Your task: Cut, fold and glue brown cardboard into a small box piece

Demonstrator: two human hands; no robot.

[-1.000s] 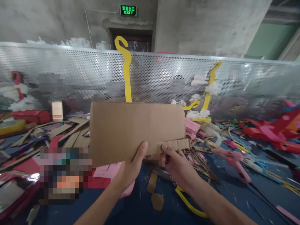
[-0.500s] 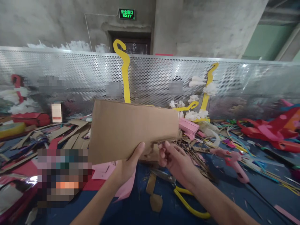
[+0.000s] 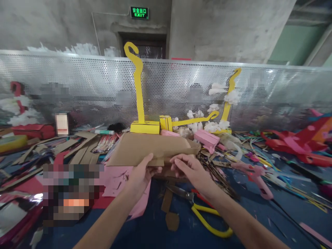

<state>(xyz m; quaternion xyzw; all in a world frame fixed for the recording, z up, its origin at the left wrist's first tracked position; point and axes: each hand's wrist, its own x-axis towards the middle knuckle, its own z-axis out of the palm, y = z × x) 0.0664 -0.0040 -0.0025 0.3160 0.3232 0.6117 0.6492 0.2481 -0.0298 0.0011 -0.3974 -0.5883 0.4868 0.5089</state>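
Cardboard sheet (image 3: 140, 147) tilts over the desk (image 3: 145, 230); left hand (image 3: 141, 174) clamps its near edge, thumb above, fingers beneath, presumably for steadiness; right hand (image 3: 192, 170) curls by the same edge, cannot tell whether pinching; scissors (image 3: 191, 197) lie nearby, likely for easy reach.

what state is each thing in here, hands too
left hand: closed on the near edge of the cardboard sheet
right hand: fingers bent, contact with the sheet unclear
cardboard sheet: tilted, held
scissors: lying down, partly hidden, blade opening unclear
pink glue gun: lying down
exit sign: lit
tall yellow hook: standing upright
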